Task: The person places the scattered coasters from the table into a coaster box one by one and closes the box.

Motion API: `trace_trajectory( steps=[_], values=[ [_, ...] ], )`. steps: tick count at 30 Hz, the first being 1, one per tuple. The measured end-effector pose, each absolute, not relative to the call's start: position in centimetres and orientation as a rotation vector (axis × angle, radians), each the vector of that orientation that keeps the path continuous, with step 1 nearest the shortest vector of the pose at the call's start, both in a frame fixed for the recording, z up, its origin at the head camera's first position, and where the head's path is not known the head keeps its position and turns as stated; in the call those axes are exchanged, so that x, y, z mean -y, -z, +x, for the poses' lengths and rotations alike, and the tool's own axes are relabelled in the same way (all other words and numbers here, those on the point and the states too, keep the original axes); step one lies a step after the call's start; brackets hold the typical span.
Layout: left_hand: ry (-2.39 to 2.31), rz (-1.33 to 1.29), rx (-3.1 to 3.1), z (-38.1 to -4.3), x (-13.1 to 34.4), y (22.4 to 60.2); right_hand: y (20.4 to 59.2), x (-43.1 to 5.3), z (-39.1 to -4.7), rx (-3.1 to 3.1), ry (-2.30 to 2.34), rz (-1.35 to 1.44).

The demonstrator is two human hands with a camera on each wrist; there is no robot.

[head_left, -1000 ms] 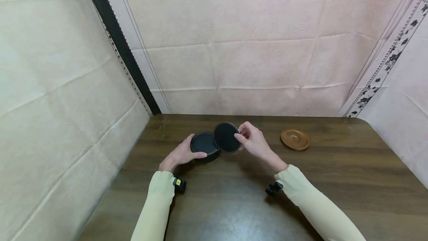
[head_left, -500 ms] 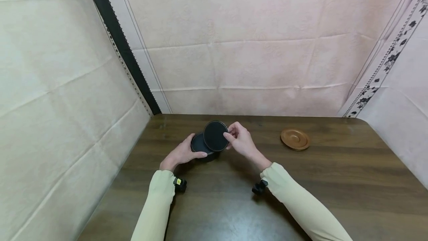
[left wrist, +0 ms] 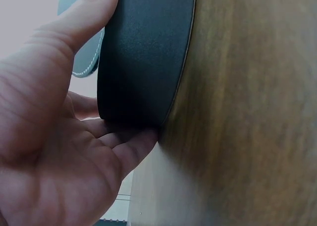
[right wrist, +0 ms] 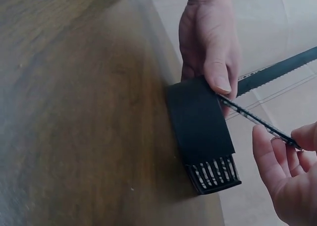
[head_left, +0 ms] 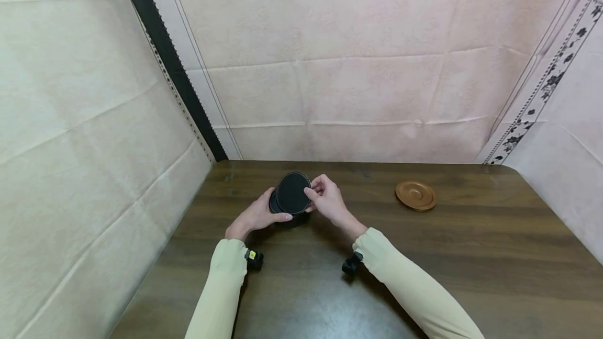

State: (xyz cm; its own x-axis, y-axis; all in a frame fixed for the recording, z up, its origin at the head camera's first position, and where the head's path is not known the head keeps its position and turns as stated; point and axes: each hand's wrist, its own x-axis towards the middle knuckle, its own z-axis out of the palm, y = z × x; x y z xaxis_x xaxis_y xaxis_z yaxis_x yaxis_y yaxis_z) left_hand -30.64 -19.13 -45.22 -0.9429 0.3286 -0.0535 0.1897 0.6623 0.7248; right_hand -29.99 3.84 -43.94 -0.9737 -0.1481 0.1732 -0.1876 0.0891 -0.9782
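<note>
My left hand (head_left: 259, 214) grips a round black coaster holder (left wrist: 143, 57) that stands on the table, its thumb and fingers curled round the side wall. In the right wrist view, a gap in the holder's wall (right wrist: 200, 119) shows the edges of several stacked coasters (right wrist: 214, 172). My right hand (head_left: 330, 204) pinches a round black coaster (head_left: 292, 192) by its rim. That coaster is tilted over the holder's top and hides most of it in the head view; its lower edge is close to the left thumb in the right wrist view (right wrist: 255, 119).
A round brown wooden dish (head_left: 416, 196), shaped like a saucer, lies on the table to the right. The wooden table (head_left: 301, 286) ends at a pale cloth wall (head_left: 353, 93) behind, with more cloth hanging at both sides.
My right hand has moved left with the coaster, from the holder's right side to over its top. The left hand and the holder have stayed in place.
</note>
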Motion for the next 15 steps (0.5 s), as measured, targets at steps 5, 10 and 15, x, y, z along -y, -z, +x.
trace_trajectory(
  steps=[5, 10, 15],
  values=[
    [-1.132, 0.419, -2.702, -30.6, 19.2, 45.0, 44.2, -3.6, -30.1, 2.321, -2.093, 0.315],
    [-1.12, 0.394, -2.706, -30.5, 19.3, 44.9, 44.5, -3.6, -30.6, 2.383, -2.084, 0.279],
    [-1.113, 0.384, -2.69, -30.4, 19.2, 44.9, 45.2, -3.6, -31.1, 2.464, -2.024, 0.226]
  ],
)
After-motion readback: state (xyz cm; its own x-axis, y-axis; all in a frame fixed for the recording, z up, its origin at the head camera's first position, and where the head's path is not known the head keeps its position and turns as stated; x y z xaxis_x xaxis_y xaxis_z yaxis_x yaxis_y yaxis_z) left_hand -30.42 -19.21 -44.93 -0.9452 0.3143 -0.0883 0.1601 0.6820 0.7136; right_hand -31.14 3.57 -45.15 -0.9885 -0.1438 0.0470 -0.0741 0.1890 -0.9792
